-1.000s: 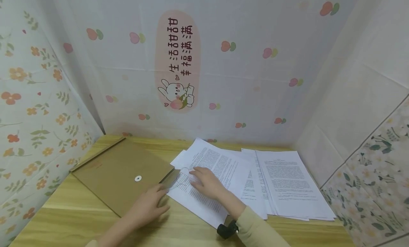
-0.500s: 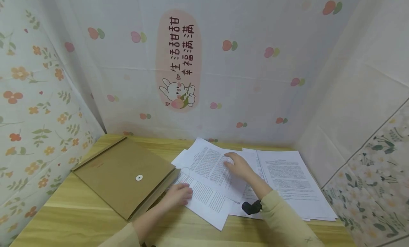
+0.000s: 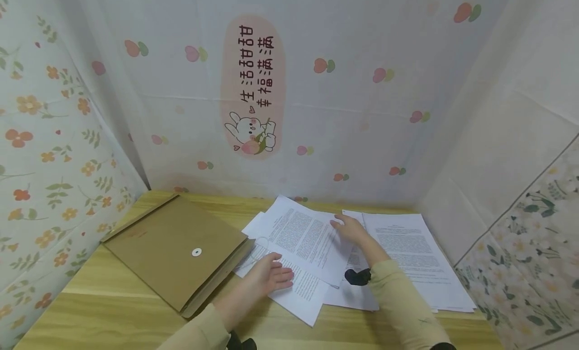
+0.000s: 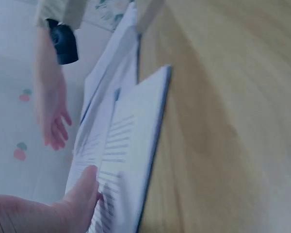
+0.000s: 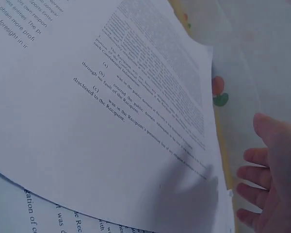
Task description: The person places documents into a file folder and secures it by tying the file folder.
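Folder [image 3: 167,239] and loose sheets [image 3: 296,234] on a bench [image 3: 113,299]
The brown folder lies toward the bench's left edge, white button [image 3: 196,252] up; the left hand [image 3: 267,277], fingers extended, is above the loose sheets, which spread toward the far edge; the right hand [image 3: 354,230], fingers relaxed, is above their right side, contact unclear for both; a printed stack [image 3: 404,242] lies near the right edge.

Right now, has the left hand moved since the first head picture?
Yes. Judged against the printed rabbit, the left hand has moved rightward in the head view: from lower left of it to slightly right below it.
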Motion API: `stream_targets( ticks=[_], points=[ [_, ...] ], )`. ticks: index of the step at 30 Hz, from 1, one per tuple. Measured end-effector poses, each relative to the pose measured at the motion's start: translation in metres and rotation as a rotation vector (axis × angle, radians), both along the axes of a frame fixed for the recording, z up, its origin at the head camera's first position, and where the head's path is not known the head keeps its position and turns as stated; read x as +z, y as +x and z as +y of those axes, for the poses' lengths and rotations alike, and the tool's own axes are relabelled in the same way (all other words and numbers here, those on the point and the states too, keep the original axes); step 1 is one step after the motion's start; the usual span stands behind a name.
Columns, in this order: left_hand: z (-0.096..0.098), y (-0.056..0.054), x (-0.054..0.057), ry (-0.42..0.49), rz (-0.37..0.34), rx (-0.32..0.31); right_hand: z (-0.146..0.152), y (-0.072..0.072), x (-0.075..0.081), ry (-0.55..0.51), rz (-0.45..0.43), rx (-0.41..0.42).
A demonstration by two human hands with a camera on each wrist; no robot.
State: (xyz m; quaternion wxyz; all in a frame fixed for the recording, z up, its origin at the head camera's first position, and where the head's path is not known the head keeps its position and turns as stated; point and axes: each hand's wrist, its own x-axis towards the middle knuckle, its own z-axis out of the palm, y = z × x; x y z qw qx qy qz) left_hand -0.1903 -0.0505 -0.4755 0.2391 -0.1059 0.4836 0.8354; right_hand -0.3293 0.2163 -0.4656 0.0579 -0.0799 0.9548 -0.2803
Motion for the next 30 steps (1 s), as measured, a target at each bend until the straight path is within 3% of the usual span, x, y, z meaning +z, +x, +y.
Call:
stream_targets(
  ticks=[5, 11, 16, 24, 30],
  points=[
    [0.004, -0.008, 0.004, 0.091, -0.063, 0.014, 0.0, -0.002, -0.003, -0.016, -0.053, -0.031],
    [0.012, -0.012, 0.006, 0.126, -0.099, 0.055, 0.001, -0.003, -0.004, 0.005, -0.085, -0.034],
    [0.019, -0.015, 0.008, 0.118, -0.119, 0.101, 0.003, -0.006, -0.01, 0.039, -0.092, -0.021],
    [0.027, -0.015, 0.008, 0.108, -0.142, 0.146, 0.005, -0.008, -0.006, 0.084, -0.126, -0.01],
    [0.028, -0.016, 0.003, 0.071, -0.116, 0.151, 0.006, -0.008, -0.007, 0.134, -0.054, -0.031]
  ],
)
